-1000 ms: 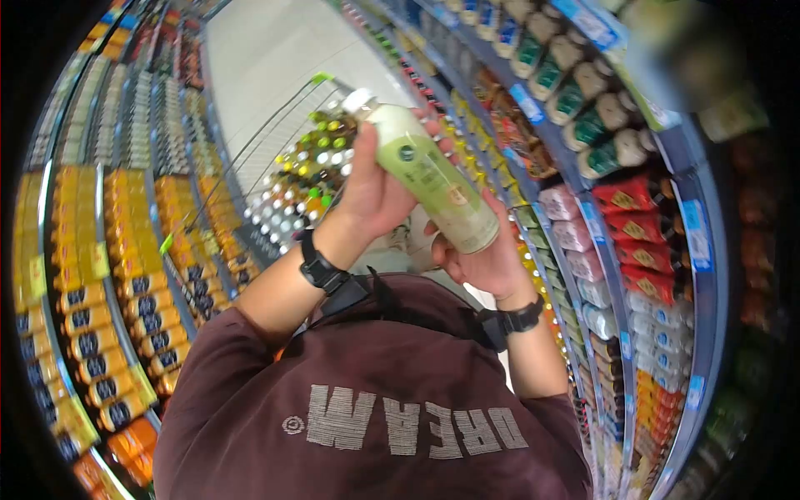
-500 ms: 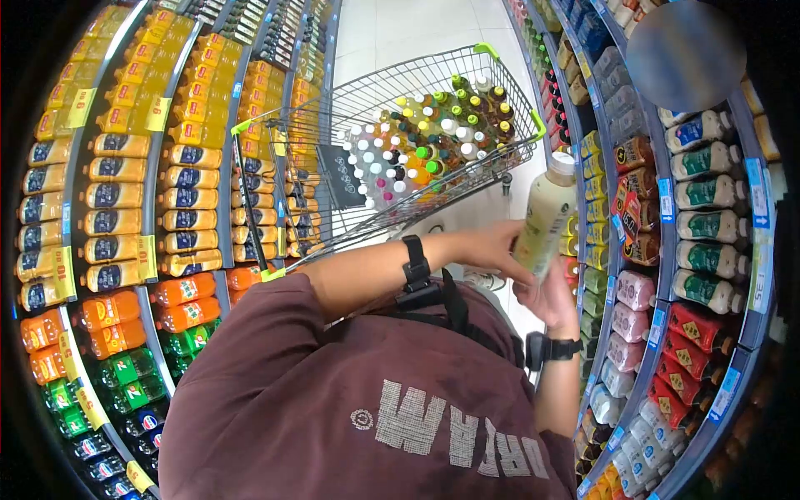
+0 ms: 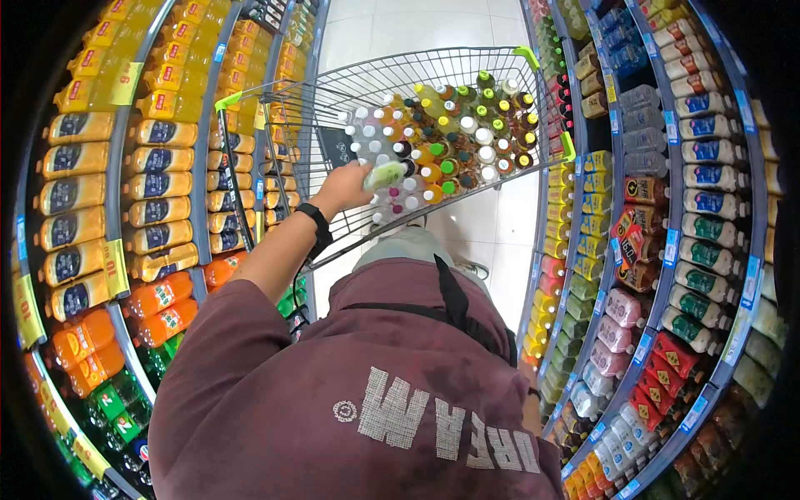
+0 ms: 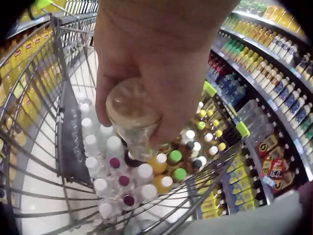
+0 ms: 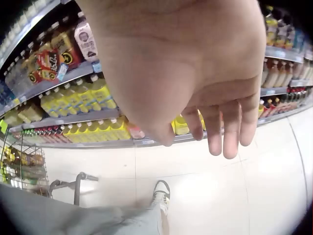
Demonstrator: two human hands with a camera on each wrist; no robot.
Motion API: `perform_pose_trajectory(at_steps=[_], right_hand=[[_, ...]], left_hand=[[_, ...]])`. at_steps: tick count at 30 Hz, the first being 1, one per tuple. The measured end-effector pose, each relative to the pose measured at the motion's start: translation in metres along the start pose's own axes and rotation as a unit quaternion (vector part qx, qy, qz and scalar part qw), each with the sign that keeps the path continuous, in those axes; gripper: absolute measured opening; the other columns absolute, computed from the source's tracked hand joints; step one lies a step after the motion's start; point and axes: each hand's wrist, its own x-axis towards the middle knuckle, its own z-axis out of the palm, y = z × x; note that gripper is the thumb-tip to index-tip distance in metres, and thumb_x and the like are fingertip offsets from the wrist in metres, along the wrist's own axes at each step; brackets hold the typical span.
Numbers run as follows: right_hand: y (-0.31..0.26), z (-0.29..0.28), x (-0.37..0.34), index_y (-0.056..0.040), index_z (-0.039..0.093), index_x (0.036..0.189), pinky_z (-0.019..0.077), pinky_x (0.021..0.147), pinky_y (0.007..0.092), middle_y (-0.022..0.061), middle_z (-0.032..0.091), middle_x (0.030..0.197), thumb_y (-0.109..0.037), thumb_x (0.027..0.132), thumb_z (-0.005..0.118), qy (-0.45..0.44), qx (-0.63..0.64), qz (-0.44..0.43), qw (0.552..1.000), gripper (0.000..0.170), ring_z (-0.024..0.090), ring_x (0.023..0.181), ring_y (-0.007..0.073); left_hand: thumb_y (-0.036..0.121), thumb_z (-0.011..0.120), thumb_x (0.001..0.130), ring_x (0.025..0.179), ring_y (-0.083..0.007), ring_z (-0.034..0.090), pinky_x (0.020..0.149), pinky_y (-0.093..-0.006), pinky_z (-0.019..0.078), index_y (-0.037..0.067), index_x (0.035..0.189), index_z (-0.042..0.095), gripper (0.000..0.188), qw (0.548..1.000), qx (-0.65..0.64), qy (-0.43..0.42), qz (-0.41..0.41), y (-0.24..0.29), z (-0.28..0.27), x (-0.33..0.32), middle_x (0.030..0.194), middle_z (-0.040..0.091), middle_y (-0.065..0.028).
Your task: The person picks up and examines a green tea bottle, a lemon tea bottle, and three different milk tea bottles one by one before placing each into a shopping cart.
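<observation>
Hands well apart. Pale green bottle (image 3: 387, 174) gripped by left hand (image 3: 346, 185), thumb and fingers curled round its base end; bottle held tilted over the shopping cart (image 3: 527, 57), base turned toward the left wrist camera, other end pointed down among the load. Whether the loaded bottles are touched by it cannot be told. Right hand (image 5: 195, 88) held clear of the cart, nothing held, fingers loosely extended above the pale floor (image 5: 220, 196); mostly hidden behind the body in the head view.

Cart packed with upright bottles: white-capped clear bottles (image 3: 364, 133) grouped at the near-left end, magenta caps (image 4: 124, 180) and green caps (image 4: 175, 156) seen near the held bottle, yellow caps (image 3: 450, 98) farther right. Dark panel (image 4: 73, 137) fixed beside the clear bottles.

Aisle lined on both sides: orange juice bottles (image 3: 79, 158) shelved left, with orange soda bottles (image 3: 90, 343) lower; red packs (image 3: 658, 383) and milky bottles (image 3: 708, 200) shelved right. Yellow-labelled bottles (image 5: 100, 93) seen past the right hand. One shoe (image 5: 160, 191) shown on the floor
</observation>
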Motion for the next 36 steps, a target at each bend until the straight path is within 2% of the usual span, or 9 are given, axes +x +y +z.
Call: perform_pose_trajectory(at_steps=[5,7,9,11,16,25,31,33,36], right_hand=[[0.058,0.031,-0.014,-0.0091,0.066,0.104,0.049,0.058,0.0315,0.0037,0.07,0.092,-0.039,0.096,0.06,0.007,0.1,0.014,0.995,0.031,0.065,0.075,0.0144],[0.016,0.045,-0.038,-0.0122,0.064,0.115,0.0516,0.07,0.0308,0.0029,0.069,0.104,-0.036,0.095,0.062,-0.003,0.142,0.062,0.988,0.031,0.065,0.09,0.0143],[-0.056,0.077,-0.109,-0.0141,0.061,0.121,0.0528,0.076,0.0311,0.0039,0.07,0.109,-0.039,0.096,0.062,-0.004,0.225,-0.083,0.971,0.035,0.066,0.093,0.0169],[-0.135,0.103,-0.155,-0.0095,0.06,0.122,0.0536,0.081,0.0322,0.0092,0.07,0.115,-0.037,0.1,0.058,0.075,0.068,-0.082,0.991,0.035,0.068,0.093,0.019],[-0.157,0.106,-0.156,-0.0085,0.062,0.121,0.0515,0.09,0.035,0.0073,0.065,0.115,-0.04,0.101,0.059,0.045,0.124,-0.107,0.985,0.037,0.064,0.105,0.0191],[-0.111,0.13,-0.173,-0.0079,0.061,0.123,0.0533,0.08,0.0346,0.0078,0.069,0.106,-0.037,0.101,0.057,0.087,0.084,-0.121,0.985,0.037,0.067,0.088,0.0198],[-0.095,0.147,-0.201,-0.0096,0.063,0.12,0.0467,0.079,0.031,0.0043,0.066,0.109,-0.039,0.096,0.061,0.082,0.01,0.02,0.996,0.038,0.06,0.093,0.0169],[-0.097,0.149,-0.208,-0.0095,0.063,0.12,0.0475,0.078,0.031,0.0038,0.066,0.108,-0.039,0.096,0.061,0.08,0.015,-0.003,0.997,0.038,0.06,0.091,0.0167],[-0.089,0.139,-0.19,-0.0078,0.063,0.12,0.0514,0.078,0.0318,0.0035,0.067,0.105,-0.035,0.097,0.06,0.078,-0.046,-0.016,0.996,0.036,0.061,0.083,0.0167]], left_hand=[[0.036,0.076,0.071,0.099,-0.0394,0.071,0.089,-0.0476,0.0564,0.005,0.113,0.072,0.053,0.989,-0.004,-0.147,0.025,-0.055,0.063,0.018,0.103,0.073,-0.023],[0.038,0.076,0.068,0.097,-0.0385,0.072,0.087,-0.0472,0.0574,0.003,0.104,0.074,0.05,0.986,-0.014,-0.166,0.027,-0.055,0.075,0.016,0.101,0.074,-0.0229],[0.037,0.076,0.07,0.098,-0.0386,0.072,0.088,-0.0463,0.0575,0.001,0.102,0.075,0.048,0.98,-0.011,-0.196,0.038,-0.058,0.092,0.017,0.101,0.074,-0.0224],[0.038,0.076,0.071,0.099,-0.0384,0.072,0.088,-0.0459,0.0576,0.002,0.104,0.075,0.049,0.979,-0.012,-0.2,0.037,-0.057,0.104,0.022,0.102,0.074,-0.0223],[0.039,0.073,0.077,0.1,-0.0365,0.072,0.089,-0.0451,0.0576,0.002,0.105,0.075,0.047,0.976,0.002,-0.215,0.034,-0.057,0.107,0.039,0.106,0.074,-0.0218],[0.053,0.061,0.091,0.097,-0.0386,0.072,0.087,-0.0488,0.0557,-0.001,0.101,0.074,0.057,0.981,-0.003,-0.192,0.035,-0.04,0.136,0.026,0.102,0.074,-0.0254],[0.021,0.058,0.087,0.099,-0.0406,0.072,0.086,-0.0486,0.056,-0.003,0.099,0.074,0.031,0.951,-0.02,-0.3,0.073,-0.056,0.18,0.054,0.101,0.074,-0.0244],[0.02,0.059,0.085,0.096,-0.0407,0.072,0.084,-0.0487,0.0566,-0.002,0.097,0.074,0.029,0.883,0.138,-0.358,0.271,-0.054,0.16,0.056,0.101,0.073,-0.0247],[0.02,0.059,0.084,0.099,-0.0408,0.071,0.086,-0.0479,0.0563,-0.002,0.095,0.074,0.029,0.949,0.018,-0.282,0.139,-0.048,0.176,0.055,0.102,0.073,-0.0247]])
